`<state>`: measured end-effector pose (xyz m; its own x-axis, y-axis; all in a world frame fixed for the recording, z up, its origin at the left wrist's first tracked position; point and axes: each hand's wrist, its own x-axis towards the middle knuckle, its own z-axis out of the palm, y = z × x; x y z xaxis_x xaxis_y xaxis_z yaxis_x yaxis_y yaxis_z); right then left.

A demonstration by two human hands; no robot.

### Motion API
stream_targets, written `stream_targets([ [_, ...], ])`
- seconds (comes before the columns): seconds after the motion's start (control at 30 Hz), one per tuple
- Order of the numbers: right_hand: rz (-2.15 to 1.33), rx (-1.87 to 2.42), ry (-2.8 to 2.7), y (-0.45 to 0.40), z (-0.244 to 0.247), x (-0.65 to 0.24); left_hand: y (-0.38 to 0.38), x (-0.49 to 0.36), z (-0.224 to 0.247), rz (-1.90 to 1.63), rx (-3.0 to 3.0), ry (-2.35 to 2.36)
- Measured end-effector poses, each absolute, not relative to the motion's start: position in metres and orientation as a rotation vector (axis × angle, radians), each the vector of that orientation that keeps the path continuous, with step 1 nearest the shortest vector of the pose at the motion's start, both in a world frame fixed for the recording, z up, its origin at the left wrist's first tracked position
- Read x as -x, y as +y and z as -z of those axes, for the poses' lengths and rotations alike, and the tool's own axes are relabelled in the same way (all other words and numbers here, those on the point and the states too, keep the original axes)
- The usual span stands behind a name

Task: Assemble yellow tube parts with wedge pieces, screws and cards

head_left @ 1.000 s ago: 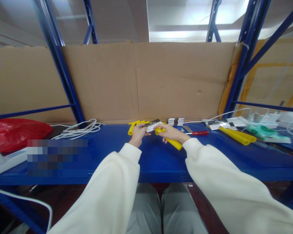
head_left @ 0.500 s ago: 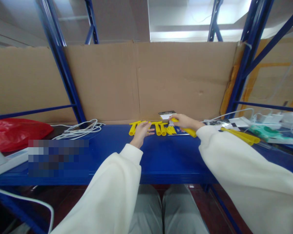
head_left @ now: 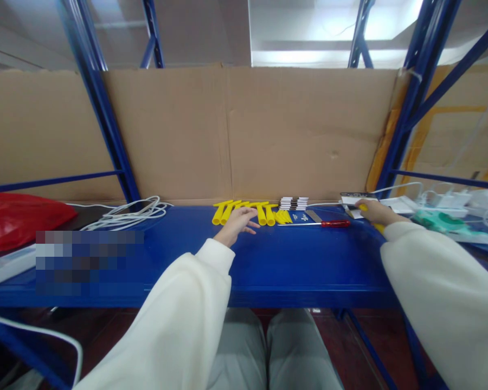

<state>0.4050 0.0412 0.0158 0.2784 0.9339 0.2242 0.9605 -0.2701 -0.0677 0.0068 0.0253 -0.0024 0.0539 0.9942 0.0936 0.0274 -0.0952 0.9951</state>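
Note:
My left hand (head_left: 236, 225) hovers over or rests at a row of yellow T-shaped tools with hollow handles (head_left: 261, 214), fingers spread and apparently empty. It hides part of the row. At the right, my right hand (head_left: 374, 211) is closed around another yellow T-shaped tool (head_left: 379, 228), mostly covered by the fingers. A black-and-white card or flat packet (head_left: 352, 210) is right beside these fingers; I cannot tell whether they hold it. Between the hands are small yellow pieces (head_left: 282, 217), a stack of small white boxes (head_left: 293, 203) and a red-handled screwdriver (head_left: 335, 223).
A blue shelf table (head_left: 305, 265) runs across, backed by cardboard (head_left: 301, 135) between blue posts. Left are a red plastic bag (head_left: 24, 219) and a coiled white cable (head_left: 142, 214). Beyond my right hand lie a green-and-white object (head_left: 443, 219) and white cables.
My right hand has moved right with the yellow tool, uncovering the white boxes and the screwdriver. The black-and-white card near the stack is gone from there. My left hand stays nearly in place.

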Motion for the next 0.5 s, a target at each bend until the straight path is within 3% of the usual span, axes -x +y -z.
stream_targets([
  [0.5, 0.436, 2.517, -1.856, 0.033, 0.014, -0.386, 0.021, -0.006, 0.003, -1.197, -1.389, 1.167],
])
